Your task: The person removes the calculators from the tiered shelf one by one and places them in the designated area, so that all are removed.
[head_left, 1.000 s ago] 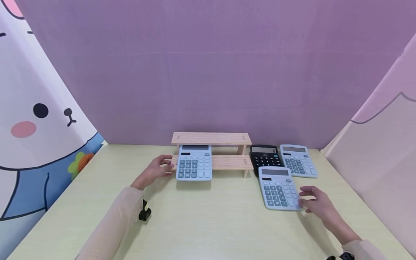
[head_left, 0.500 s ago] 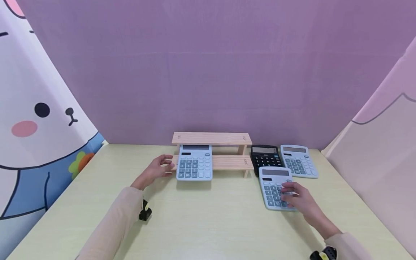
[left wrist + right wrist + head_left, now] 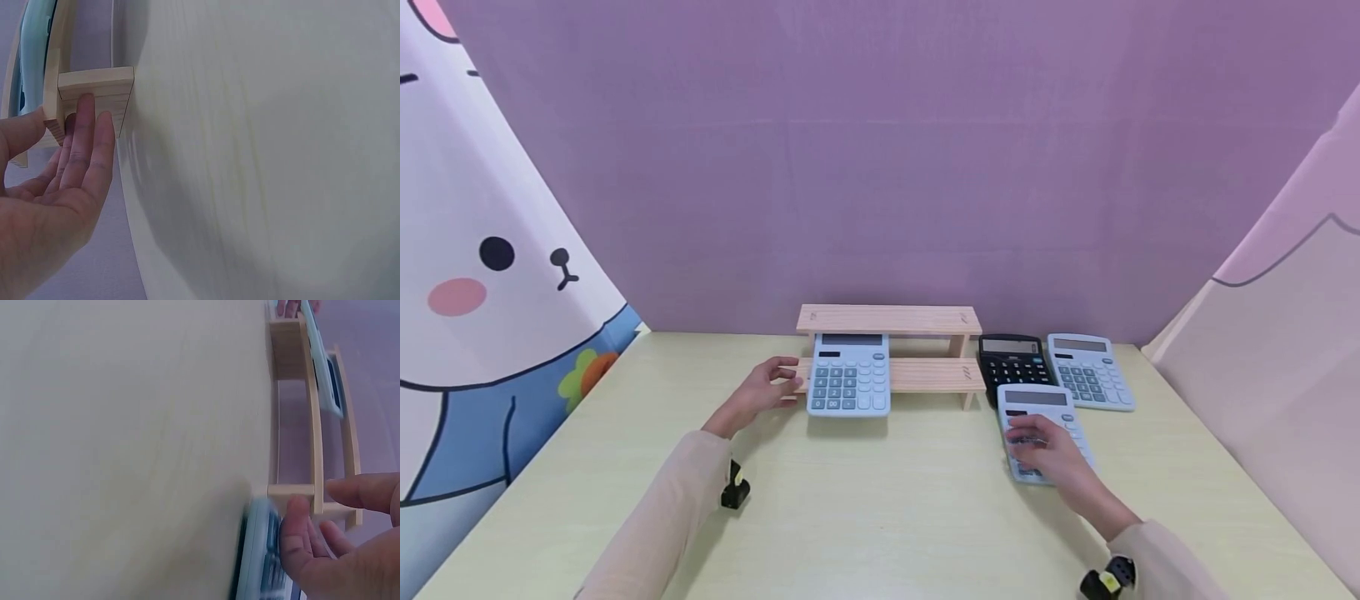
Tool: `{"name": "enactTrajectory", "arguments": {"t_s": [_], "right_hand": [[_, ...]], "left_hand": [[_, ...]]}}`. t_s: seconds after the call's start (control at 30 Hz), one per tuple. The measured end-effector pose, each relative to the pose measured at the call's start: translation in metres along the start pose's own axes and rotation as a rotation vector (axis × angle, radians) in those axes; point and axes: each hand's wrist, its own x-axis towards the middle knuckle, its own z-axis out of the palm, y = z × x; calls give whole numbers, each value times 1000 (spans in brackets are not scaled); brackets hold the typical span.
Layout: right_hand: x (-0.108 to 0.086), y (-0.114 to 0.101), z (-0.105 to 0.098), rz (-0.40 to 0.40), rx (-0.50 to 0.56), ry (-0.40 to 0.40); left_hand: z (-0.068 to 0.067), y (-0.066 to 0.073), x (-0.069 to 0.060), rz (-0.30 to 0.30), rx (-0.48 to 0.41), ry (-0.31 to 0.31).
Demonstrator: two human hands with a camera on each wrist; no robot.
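Note:
A small two-tier wooden shelf [image 3: 934, 375] stands against the back wall. Propped on its left half is a light-blue calculator [image 3: 848, 375], leaning with its keys facing me. My left hand [image 3: 762, 388] holds the left end of the lower board; in the left wrist view its thumb lies at the board and its fingers [image 3: 81, 150] reach under, against the leg. A second light-blue calculator [image 3: 1034, 398] lies to the right of the shelf, overlapping a black calculator [image 3: 1011, 367]. Above it hovers my right hand [image 3: 1051, 454], fingers loosely bent and holding nothing, covering part of the keys.
Another light-blue calculator [image 3: 1088, 372] lies at the back right, beside the black one. A purple cloth wall [image 3: 895, 167] rises right behind the shelf. Printed side curtains [image 3: 512, 350] border the pale table [image 3: 880, 517].
My right hand has moved left, from the right edge of the front light-blue calculator to over its keys. My left hand, the shelf and the calculators stay where they were.

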Motion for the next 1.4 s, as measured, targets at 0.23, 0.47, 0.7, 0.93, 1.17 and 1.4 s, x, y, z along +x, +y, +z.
{"name": "enactTrajectory", "arguments": {"t_s": [0.23,0.47,0.7,0.93,1.17,1.4], "right_hand": [[7,-8,16,-20,63,-36],[11,-17,31,-57,137,-54],[18,-23,46,-63,220,-73],[25,-25,64,-60,277,-88],[31,-29,82,-76,317,-121],[35,-33,99,-88,362,-170]], "left_hand": [[-1,-1,1,-8,-3,1],[0,-1,2,-18,3,7],[0,-2,2,0,-11,-3],[0,-1,1,-2,-14,-2],[0,-1,0,-21,-4,7],[0,0,0,-18,-2,7]]}}
